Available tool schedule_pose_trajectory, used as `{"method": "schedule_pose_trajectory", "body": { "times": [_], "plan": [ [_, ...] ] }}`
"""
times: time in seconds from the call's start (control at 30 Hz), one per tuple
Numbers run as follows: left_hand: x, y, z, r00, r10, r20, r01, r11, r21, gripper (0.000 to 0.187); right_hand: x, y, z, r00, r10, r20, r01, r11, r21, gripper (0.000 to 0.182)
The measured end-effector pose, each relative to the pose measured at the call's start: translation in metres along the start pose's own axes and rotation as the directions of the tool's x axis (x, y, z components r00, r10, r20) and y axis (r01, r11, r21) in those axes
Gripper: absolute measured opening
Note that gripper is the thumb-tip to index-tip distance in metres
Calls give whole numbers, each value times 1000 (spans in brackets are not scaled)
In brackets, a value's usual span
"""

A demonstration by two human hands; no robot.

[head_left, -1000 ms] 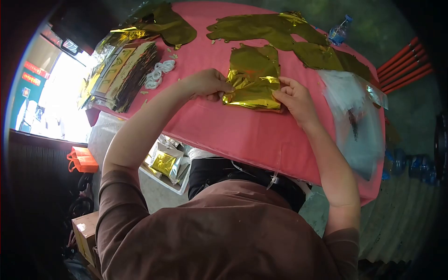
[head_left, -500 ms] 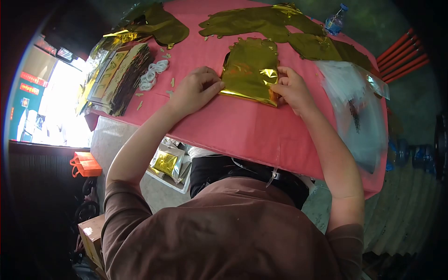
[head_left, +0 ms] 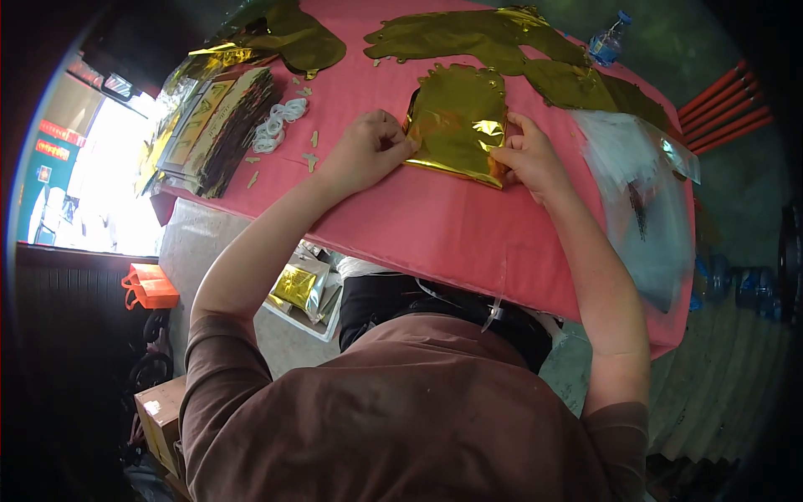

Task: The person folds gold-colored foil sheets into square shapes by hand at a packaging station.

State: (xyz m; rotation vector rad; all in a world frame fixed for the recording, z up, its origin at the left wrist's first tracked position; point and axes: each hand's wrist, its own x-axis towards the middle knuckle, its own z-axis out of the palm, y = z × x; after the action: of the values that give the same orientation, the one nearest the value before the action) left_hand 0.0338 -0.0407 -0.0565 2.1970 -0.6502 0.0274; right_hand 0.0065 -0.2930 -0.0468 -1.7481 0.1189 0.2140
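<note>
A folded gold foil balloon (head_left: 456,117) lies flat on the pink-covered table (head_left: 401,226) before me, its scalloped edge facing away. My left hand (head_left: 372,151) is closed, with thumb and forefinger pinching the near left corner of the foil. On the opposite side, my right hand (head_left: 529,159) grips the right edge near the lower corner, thumb on top and fingers partly hidden. The near edge of the foil is folded and shiny.
More flat gold foil (head_left: 452,38) spreads along the far side. At left are stacked printed packets (head_left: 213,134) and coils of white ribbon (head_left: 276,127). Clear plastic bags (head_left: 640,192) lie at right, below a plastic bottle (head_left: 609,40). A white bin (head_left: 309,314) holds packed foil.
The whole view has shifted slightly. Both hands keep their hold on the foil balloon's edges, and the foil stays nearly in place.
</note>
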Motion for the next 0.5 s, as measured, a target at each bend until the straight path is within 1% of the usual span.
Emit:
{"method": "schedule_pose_trajectory", "body": {
  "times": [0.03, 0.07, 0.13, 0.27, 0.33, 0.37, 0.4, 0.43, 0.47, 0.5],
  "plan": [
    [0, 0, 1, 999, -15, 35, 12, 997, 80, 16, 0, 0, 0, 1000, -7, 5, 7, 1000, -10, 69],
    [1, 0, 2, 999, -15, 34, 12, 997, 79, 16, 0, 0, 0, 1000, -6, 5, 6, 1000, -11, 69],
    [2, 3, 3, 997, -73, 38, 69, 991, 111, 18, -3, -3, 1, 1000, -1, -6, 1, 1000, 11, 70],
    [5, 6, 3, 994, -103, 23, 101, 992, 73, 18, -4, -4, -3, 1000, 2, -17, -1, 1000, 30, 72],
    [5, 4, 4, 988, -156, 16, 155, 987, 50, 19, -8, -8, -6, 995, -43, -92, 46, 998, 35, 63],
    [5, 4, 4, 987, -159, 13, 158, 986, 48, 19, -9, -8, -5, 995, -43, -88, 46, 998, 32, 63],
    [5, 3, 4, 988, -151, 30, 149, 987, 58, 18, -9, -8, -5, 954, -259, -148, 197, 919, -341, 57],
    [5, 3, 4, 989, -142, 49, 138, 988, 67, 19, -11, -7, -5, 874, -471, -122, 277, 688, -670, 51],
    [6, 3, 4, 989, -141, 51, 137, 988, 66, 19, -12, -4, -3, 874, -470, -123, 275, 688, -671, 51],
    [6, 4, 4, 988, -145, 59, 141, 987, 73, 19, -13, -1, 4, 771, -637, 0, 441, 534, -721, 47]
  ]
}}
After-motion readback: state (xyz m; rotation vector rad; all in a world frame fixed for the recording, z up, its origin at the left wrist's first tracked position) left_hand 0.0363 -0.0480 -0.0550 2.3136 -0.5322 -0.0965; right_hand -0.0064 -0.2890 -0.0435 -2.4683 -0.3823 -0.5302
